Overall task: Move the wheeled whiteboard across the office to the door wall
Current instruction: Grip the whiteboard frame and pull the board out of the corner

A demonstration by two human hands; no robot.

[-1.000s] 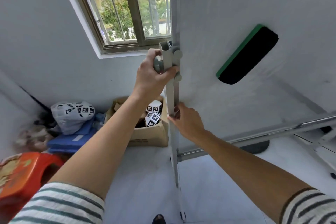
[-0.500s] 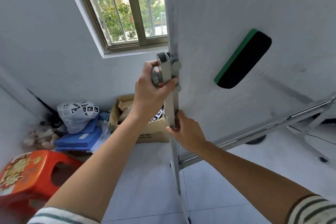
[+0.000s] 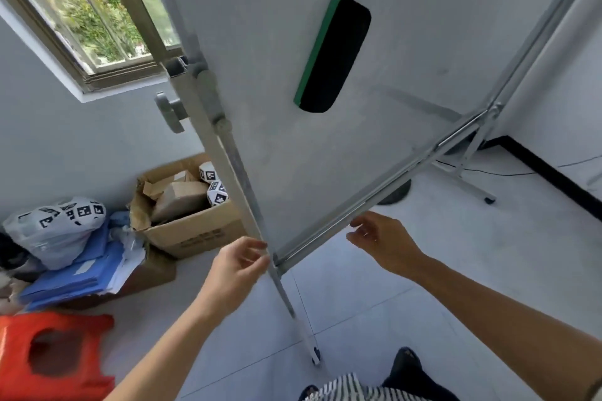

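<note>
The wheeled whiteboard [image 3: 423,26] fills the upper right, tilted in view, with a green-backed black eraser [image 3: 332,52] stuck on its face. Its left upright post [image 3: 228,169] carries a grey clamp knob [image 3: 169,111] and runs down to a caster [image 3: 315,360] on the floor. A metal tray rail [image 3: 407,176] lines the board's lower edge. My left hand [image 3: 234,267] hovers with loosely curled fingers right beside the post at the board's lower corner. My right hand [image 3: 381,241] is just under the tray rail, fingers apart, gripping nothing.
An open cardboard box [image 3: 195,234] with marker cubes stands against the window wall. Left of it are a white bag [image 3: 55,228], blue folders [image 3: 81,273] and an orange stool [image 3: 49,355]. The stand's far foot [image 3: 479,192] and a floor cable [image 3: 488,171] lie at the right.
Both hands have let go of the post's upper part and dropped to the board's lower corner. The view has tilted, so the board now leans across the frame.
</note>
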